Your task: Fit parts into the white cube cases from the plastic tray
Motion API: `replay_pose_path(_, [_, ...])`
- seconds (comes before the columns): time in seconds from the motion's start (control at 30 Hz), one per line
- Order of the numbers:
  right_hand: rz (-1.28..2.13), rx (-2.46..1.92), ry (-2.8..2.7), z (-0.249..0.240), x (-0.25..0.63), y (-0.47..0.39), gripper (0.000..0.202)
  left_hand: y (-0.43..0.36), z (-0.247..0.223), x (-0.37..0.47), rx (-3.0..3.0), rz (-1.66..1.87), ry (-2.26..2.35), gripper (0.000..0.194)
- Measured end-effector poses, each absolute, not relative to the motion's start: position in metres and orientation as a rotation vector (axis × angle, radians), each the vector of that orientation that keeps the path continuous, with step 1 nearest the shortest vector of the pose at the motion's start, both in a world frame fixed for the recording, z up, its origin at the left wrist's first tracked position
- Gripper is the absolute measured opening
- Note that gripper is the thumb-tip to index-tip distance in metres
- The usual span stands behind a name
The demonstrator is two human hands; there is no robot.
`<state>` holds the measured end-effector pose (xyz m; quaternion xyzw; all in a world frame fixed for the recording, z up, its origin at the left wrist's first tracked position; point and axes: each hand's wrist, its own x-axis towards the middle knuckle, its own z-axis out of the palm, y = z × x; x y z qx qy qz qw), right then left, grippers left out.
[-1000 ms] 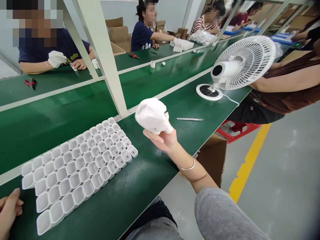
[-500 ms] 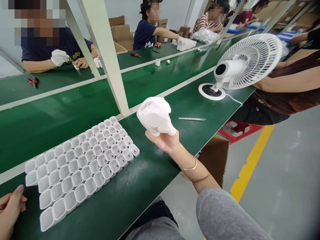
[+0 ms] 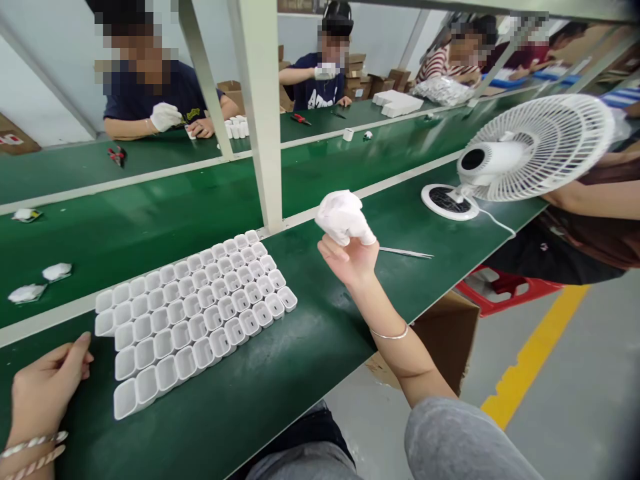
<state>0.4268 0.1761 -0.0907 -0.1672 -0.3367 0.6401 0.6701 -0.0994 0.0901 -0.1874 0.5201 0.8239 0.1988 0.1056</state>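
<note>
My right hand [image 3: 353, 243] is raised above the bench, its fingers bent around a bunched white cloth glove [image 3: 343, 215]. The glove hides most of the fingers; the wrist is bare with a thin bangle. My left hand [image 3: 53, 377] rests at the bench's left side, fingers curled in and thumb lying along them, with nothing visible in it. Between the hands stand rows of small white open-topped plastic cups [image 3: 195, 310], set tightly together; some show a dark slot inside. Metal tweezers [image 3: 407, 253] lie on the green bench just beyond my right hand.
A white fan [image 3: 530, 150] stands on the bench at the right. A pale post [image 3: 263, 133] rises behind the cups. Small white pieces [image 3: 57, 271] lie on the green belt [image 3: 150, 207]. Co-workers sit across, near red-handled pliers [image 3: 117, 157]. Below the bench is a cardboard box [image 3: 445, 337].
The view has turned left, so the bench things appear farther right and more of my left hand shows. The middle co-worker's gloved hand has moved from the white stack up to the face.
</note>
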Motion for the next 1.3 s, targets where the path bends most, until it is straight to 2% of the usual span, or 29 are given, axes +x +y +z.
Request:
replay_pose_path(0.07, [1.416,-0.419,-0.733,-0.098,0.433,0.192,0.031,0.086,-0.174,-0.083,1.398,0.664,2.409,0.037])
replay_pose_path(0.2, [1.23,-0.723,-0.792,-0.125,0.441,0.226,0.034,0.085,-0.162,-0.066,1.377,0.671,2.389,0.041])
replay_pose_path(0.3, [0.877,-1.081,-1.028,-0.154,0.443,0.245,0.037,0.087,-0.163,-0.065,1.375,0.697,2.373,0.041])
replay_pose_path(0.43, [0.579,-1.486,-1.485,-0.187,0.442,0.255,0.036,0.087,-0.169,-0.064,1.436,0.778,2.303,0.043])
replay_pose_path(0.6, [0.332,-1.705,-1.778,-0.201,0.438,0.259,0.036,0.087,-0.178,-0.061,1.563,0.919,2.226,0.049])
replay_pose_path(0.77, [0.229,-1.754,-1.798,-0.186,0.437,0.249,0.048,0.089,-0.182,-0.059,1.649,1.08,2.176,0.033])
replay_pose_path(0.87, [0.097,-1.734,-1.753,-0.167,0.432,0.235,0.057,0.086,-0.179,-0.058,1.844,1.121,1.993,0.034])
replay_pose_path(0.97, [0.046,-1.613,-1.832,-0.142,0.407,0.229,0.057,0.084,-0.177,-0.056,1.977,1.048,1.837,0.035])
replay_pose_path(1.17, [0.228,-1.006,-2.486,-0.094,0.249,0.269,0.031,0.086,-0.178,-0.053,1.95,1.028,1.798,0.016])
replay_pose_path(1.2, [0.328,-1.006,-2.595,-0.092,0.215,0.28,0.031,0.086,-0.177,-0.053,1.953,1.035,1.794,0.014])
replay_pose_path(1.3, [0.514,-1.016,-2.772,-0.099,0.126,0.311,0.048,0.083,-0.171,-0.054,1.962,1.066,1.783,0.011])
